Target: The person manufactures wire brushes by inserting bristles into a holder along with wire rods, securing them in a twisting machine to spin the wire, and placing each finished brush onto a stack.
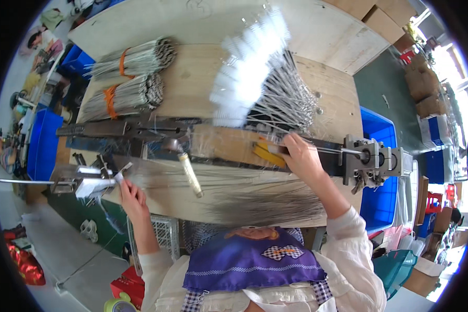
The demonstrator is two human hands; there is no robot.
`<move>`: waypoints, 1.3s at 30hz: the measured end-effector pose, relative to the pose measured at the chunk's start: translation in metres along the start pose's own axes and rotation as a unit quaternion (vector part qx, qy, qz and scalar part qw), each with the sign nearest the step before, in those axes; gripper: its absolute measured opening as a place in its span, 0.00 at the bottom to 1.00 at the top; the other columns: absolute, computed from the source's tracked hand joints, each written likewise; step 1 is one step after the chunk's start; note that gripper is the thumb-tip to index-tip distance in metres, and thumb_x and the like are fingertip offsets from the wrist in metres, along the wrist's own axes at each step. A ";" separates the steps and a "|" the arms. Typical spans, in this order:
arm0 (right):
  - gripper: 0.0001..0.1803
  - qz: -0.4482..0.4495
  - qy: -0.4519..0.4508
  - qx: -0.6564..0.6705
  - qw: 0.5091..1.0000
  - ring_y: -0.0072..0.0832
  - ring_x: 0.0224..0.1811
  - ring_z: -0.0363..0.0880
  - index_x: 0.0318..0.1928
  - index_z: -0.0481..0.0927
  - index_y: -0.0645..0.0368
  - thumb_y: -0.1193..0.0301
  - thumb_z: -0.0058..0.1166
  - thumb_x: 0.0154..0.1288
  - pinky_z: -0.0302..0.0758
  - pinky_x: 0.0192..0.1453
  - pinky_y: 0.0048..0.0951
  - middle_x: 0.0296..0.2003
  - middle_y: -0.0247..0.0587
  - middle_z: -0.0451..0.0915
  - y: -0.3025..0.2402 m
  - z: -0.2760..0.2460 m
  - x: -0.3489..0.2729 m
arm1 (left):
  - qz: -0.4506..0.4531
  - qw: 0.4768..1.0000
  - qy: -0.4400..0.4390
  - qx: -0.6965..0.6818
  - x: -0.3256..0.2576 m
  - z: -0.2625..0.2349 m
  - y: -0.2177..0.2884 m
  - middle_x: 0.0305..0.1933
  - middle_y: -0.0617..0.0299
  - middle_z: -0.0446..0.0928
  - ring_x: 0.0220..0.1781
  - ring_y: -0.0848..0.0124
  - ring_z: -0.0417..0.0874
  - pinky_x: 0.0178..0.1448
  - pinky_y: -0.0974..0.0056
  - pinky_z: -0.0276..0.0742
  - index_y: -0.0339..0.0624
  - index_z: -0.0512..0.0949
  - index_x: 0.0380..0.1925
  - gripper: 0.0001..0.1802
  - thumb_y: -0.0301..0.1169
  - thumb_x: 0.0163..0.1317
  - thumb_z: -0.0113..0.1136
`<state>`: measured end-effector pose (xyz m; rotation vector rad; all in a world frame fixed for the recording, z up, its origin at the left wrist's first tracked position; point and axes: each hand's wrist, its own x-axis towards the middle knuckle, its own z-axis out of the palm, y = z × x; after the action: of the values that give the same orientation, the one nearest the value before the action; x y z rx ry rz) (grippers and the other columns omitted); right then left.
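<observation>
My left hand [135, 201] is closed at the near left, its fingertips at a small whitish piece beside a metal fixture with a white block [91, 186]. What it grips is too small to make out. My right hand [302, 157] bends its fingers down over the right part of a long metal rail machine. A yellow piece [269, 154] lies just left of those fingertips, and what they pinch is hidden. A metal rod runs from near this hand to the chuck block [368, 156]. White-bristled brushes [244, 78] with twisted wire stems [291, 99] are piled behind the rail.
Two wire bundles [140, 58] with orange ties lie at the back left. Loose thin wires [275, 207] spread along the table's near edge. A crank handle [191, 174] sticks toward me from the rail. Blue bins [44, 148] flank the table; a white crate [164, 234] stands below.
</observation>
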<state>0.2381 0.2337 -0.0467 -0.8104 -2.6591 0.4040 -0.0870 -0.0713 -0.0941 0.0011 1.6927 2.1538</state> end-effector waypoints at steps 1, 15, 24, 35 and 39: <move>0.13 0.022 -0.013 0.010 1.000 0.44 0.34 0.81 0.37 0.71 0.57 0.74 0.61 0.53 0.78 0.34 0.41 0.35 0.41 0.76 0.005 -0.001 -0.015 | 0.017 0.998 0.049 0.025 -0.007 0.006 0.000 0.15 0.73 0.55 0.13 0.82 0.52 0.15 0.73 0.42 0.50 0.66 0.26 0.19 0.49 0.73 0.47; 0.15 -0.006 -0.039 -0.043 0.998 0.40 0.39 0.79 0.41 0.73 0.58 0.72 0.62 0.53 0.79 0.36 0.39 0.31 0.42 0.73 0.000 -0.024 -0.062 | -0.348 0.787 -0.507 -0.050 -0.131 0.265 -0.045 0.17 0.73 0.57 0.12 0.81 0.55 0.15 0.73 0.47 0.48 0.68 0.25 0.17 0.40 0.74 0.44; 0.18 0.013 0.131 0.097 0.987 0.49 0.40 0.82 0.48 0.78 0.57 0.85 0.44 0.60 0.80 0.43 0.38 0.41 0.51 0.82 -0.052 -0.093 0.034 | -0.180 0.922 -0.341 -0.030 -0.100 0.206 -0.004 0.16 0.71 0.59 0.14 0.81 0.56 0.17 0.73 0.52 0.46 0.70 0.31 0.17 0.42 0.76 0.42; 0.13 -0.197 -0.060 0.191 0.960 0.37 0.32 0.82 0.46 0.81 0.64 0.77 0.55 0.60 0.80 0.40 0.34 0.37 0.48 0.80 -0.060 -0.063 0.065 | -0.189 0.928 -0.322 -0.020 -0.103 0.198 -0.001 0.12 0.72 0.60 0.12 0.81 0.54 0.16 0.72 0.49 0.44 0.71 0.30 0.19 0.44 0.76 0.43; 0.15 0.091 -0.273 0.439 0.851 0.20 0.27 0.82 0.50 0.81 0.69 0.70 0.54 0.70 0.79 0.34 0.21 0.30 0.38 0.82 -0.050 -0.080 0.087 | -0.171 0.896 -0.405 0.061 -0.097 0.190 -0.014 0.22 0.63 0.74 0.21 0.76 0.72 0.25 0.70 0.67 0.40 0.73 0.42 0.24 0.50 0.76 0.37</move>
<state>0.1767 0.2576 0.0635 -0.6794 -2.3626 1.9618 0.0526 0.0789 -0.0335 0.5226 1.2008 1.4624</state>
